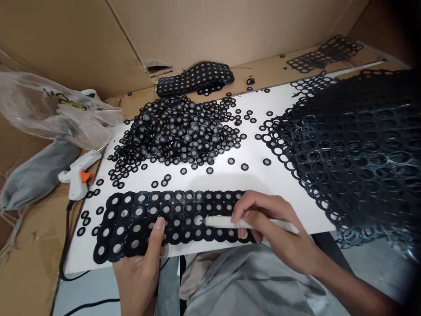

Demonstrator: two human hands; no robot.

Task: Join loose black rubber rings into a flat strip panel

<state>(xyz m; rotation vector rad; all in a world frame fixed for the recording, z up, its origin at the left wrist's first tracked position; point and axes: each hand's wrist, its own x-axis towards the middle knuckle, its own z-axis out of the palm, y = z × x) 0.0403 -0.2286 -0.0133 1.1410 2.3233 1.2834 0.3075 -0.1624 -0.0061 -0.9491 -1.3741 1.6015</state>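
A long black sheet (159, 237) made of joined rings with pale round centres lies along the front edge of the white board. My left hand (144, 263) grips its lower left part, thumb on top and the other fingers hidden underneath. Between the fingers of my right hand (268, 215) is a white pen-like tool (219, 221), whose thin tip meets or nearly meets one of the pale centres. My right fingers also rest over the right end of the sheet. What kind of tool it is, I cannot make out.
A heap of small black rings (177, 131) covers the board (210, 182) behind the sheet. Black ring netting (355, 153) is piled at right. At left lie a white glue gun (78, 175) with a cord, a grey cloth pouch (42, 171) and a plastic bag (66, 109). A folded dotted strip (194, 79) sits behind.
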